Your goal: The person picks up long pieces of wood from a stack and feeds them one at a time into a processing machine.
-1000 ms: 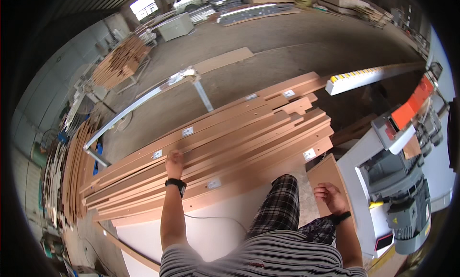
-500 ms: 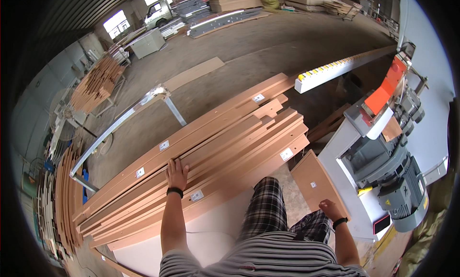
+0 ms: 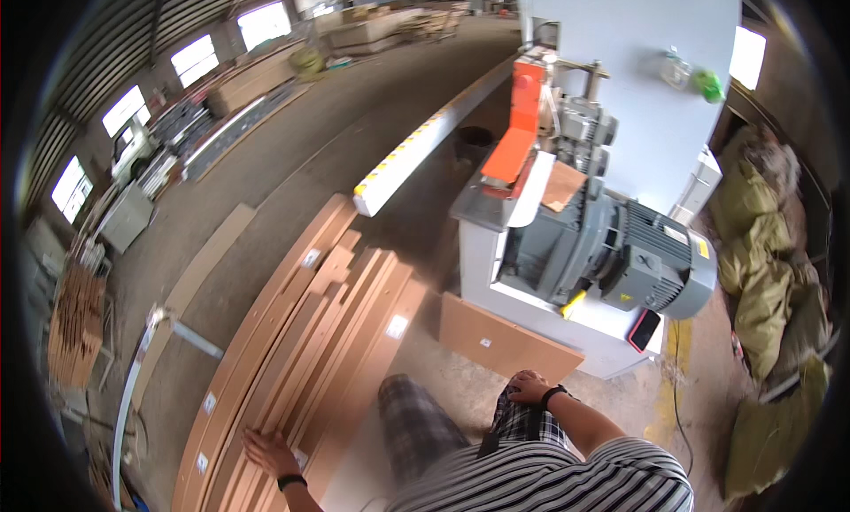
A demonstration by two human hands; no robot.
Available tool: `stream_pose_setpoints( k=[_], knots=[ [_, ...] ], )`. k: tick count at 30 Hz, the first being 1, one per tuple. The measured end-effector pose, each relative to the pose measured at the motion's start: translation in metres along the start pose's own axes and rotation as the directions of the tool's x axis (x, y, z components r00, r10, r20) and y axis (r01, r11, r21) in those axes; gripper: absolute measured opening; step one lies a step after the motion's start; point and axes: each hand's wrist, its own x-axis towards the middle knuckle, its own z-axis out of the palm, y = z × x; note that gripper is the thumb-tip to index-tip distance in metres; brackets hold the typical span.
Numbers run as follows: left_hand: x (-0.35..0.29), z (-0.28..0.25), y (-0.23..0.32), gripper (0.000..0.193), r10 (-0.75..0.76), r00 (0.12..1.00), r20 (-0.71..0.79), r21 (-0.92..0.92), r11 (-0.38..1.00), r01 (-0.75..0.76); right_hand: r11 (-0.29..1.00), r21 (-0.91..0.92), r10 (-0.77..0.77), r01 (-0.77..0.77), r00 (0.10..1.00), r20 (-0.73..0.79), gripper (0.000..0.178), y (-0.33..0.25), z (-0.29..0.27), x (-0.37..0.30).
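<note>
My left hand (image 3: 271,453) lies flat on long brown wooden boards (image 3: 328,353), its fingers spread and holding nothing. The boards are stacked side by side with stepped ends, and small white labels (image 3: 397,326) are stuck on several of them. Over my checked trousers, close to the thigh, my right hand (image 3: 529,386) is loosely closed with its fingers curled down; no object shows in it. Just beyond that hand, a flat brown panel (image 3: 496,339) leans against the pale base of a machine (image 3: 496,282).
The machine carries a grey motor (image 3: 660,255), an orange guard (image 3: 518,127) and a phone (image 3: 644,330) at its edge. A white rail with yellow marks (image 3: 425,149) runs from it. Sacks (image 3: 761,264) lie at right; a metal frame (image 3: 133,379) stands at left.
My view has swung right, so the boards now sit further left and the machine is central. My left hand stays on the boards; my right hand has come in against my thigh.
</note>
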Motion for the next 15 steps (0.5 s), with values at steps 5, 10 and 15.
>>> stream_pose_setpoints(
  k=[5,10,15],
  knots=[
    [0.003,0.0,0.014,0.081,-0.007,0.999,0.032,0.045,0.999,0.006,0.995,0.011,0.104,-0.104,0.995,0.008,0.06,0.008,0.003,-0.001],
    [0.002,0.011,0.011,0.082,0.035,0.99,-0.133,0.094,0.995,-0.022,0.992,-0.037,0.124,-0.121,0.984,0.126,0.06,-0.001,-0.002,0.006],
    [0.001,0.01,0.016,0.078,0.034,0.992,-0.122,0.146,0.989,-0.016,0.994,-0.04,0.107,-0.103,0.985,0.137,0.06,-0.003,-0.001,0.002]
  ],
)
